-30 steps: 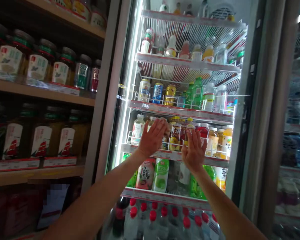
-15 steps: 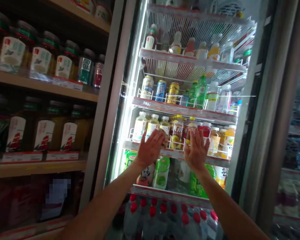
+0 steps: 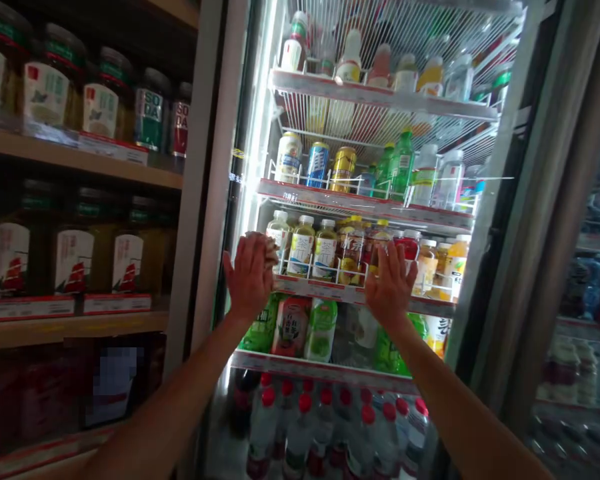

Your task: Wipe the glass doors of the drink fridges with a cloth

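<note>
My left hand point(image 3: 250, 275) presses a small crumpled beige cloth point(image 3: 266, 245) against the glass door point(image 3: 240, 100) of a lit drinks fridge, near the door's left edge at the height of the third shelf. My right hand point(image 3: 391, 283) lies flat on the same glass with its fingers spread, holding nothing, in front of the yellow-capped and red-capped bottles point(image 3: 355, 250). Behind the glass next to the cloth stand pale juice bottles point(image 3: 303, 245).
The fridge shelves hold cans point(image 3: 317, 163), green bottles point(image 3: 397, 167) and red-capped water bottles point(image 3: 305, 427) at the bottom. A wooden shelf point(image 3: 80, 160) with labelled jars stands on the left. Another glass-fronted fridge point(image 3: 590, 267) is on the right.
My left hand has slid the cloth leftward and slightly down across the glass, from the door's middle towards its left edge. My right hand has stayed flat in about the same place.
</note>
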The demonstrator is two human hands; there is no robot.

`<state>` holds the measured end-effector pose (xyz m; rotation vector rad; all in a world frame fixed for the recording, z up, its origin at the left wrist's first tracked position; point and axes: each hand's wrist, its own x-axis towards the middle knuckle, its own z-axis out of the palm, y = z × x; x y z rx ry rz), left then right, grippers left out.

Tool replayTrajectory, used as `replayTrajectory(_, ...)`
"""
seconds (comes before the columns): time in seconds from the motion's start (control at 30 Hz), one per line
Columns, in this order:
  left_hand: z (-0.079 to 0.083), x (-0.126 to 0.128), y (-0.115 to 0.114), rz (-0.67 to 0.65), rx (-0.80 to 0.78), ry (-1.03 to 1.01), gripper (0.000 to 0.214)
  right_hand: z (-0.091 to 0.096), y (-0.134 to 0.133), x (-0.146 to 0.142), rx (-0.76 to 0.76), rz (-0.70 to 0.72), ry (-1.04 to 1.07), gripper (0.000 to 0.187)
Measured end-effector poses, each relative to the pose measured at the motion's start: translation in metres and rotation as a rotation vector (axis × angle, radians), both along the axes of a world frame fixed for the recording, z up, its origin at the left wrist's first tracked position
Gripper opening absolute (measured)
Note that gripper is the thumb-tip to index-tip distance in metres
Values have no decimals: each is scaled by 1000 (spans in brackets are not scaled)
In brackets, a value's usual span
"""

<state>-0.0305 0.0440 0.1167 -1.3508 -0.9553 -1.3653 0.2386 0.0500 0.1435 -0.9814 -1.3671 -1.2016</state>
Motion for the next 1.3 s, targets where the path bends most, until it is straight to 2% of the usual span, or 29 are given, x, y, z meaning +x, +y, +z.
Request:
replayTrajectory(0.07, -1, 1, -1, -9, 11, 21, 56, 0, 1, 0, 12, -2, 2, 61)
replayTrajectory(0.17, -12, 14, -3, -53, 2, 255, 51, 0, 1, 0, 18, 10, -4, 61)
replayTrajectory(0.23, -16, 12, -4, -57, -11, 314, 51, 0, 1, 1, 21, 22, -8, 60)
replayTrajectory(0.37, -11, -21, -1, -16, -10, 77, 56, -1, 1, 1, 18, 22, -13, 60)
replayTrajectory(0.43, -10, -28, 0, -15, 10, -20, 58, -1, 1, 1, 14, 13, -10, 61)
replayTrajectory(0.5, -17, -18, -1, -35, 11, 18, 58, -1, 2, 1, 7, 9, -6, 62)
replayTrajectory(0.6, -31, 9, -3, -82, -13, 210, 54, -1, 2, 2, -3, 20, -6, 64)
replayTrajectory(0.67, -34, 15, -4, -100, -14, 288, 52, -1, 2, 3, 2, 28, -13, 63)
replayTrajectory(0.73, -30, 7, -4, -90, 1, 252, 52, -1, 1, 3, 10, 30, -20, 62)
replayTrajectory(0.83, -18, -11, -2, -41, 24, 34, 56, -1, 1, 3, 9, 20, -6, 61)
replayTrajectory(0.9, -14, -10, -1, -35, 25, -16, 57, -1, 1, 2, 13, 17, 2, 60)
replayTrajectory(1.03, -16, 10, 0, -75, -21, 257, 53, -1, 1, 2, 20, 24, -13, 59)
replayTrajectory(1.1, -11, 8, 0, -76, -23, 290, 50, -1, 0, 2, 20, 26, -17, 60)
replayTrajectory(1.23, 5, -11, 3, -50, 13, -44, 55, -1, 0, 2, 21, 25, -17, 60)
replayTrajectory(1.3, 5, -7, 3, -51, 30, -59, 56, -1, 1, 1, 19, 23, -12, 60)
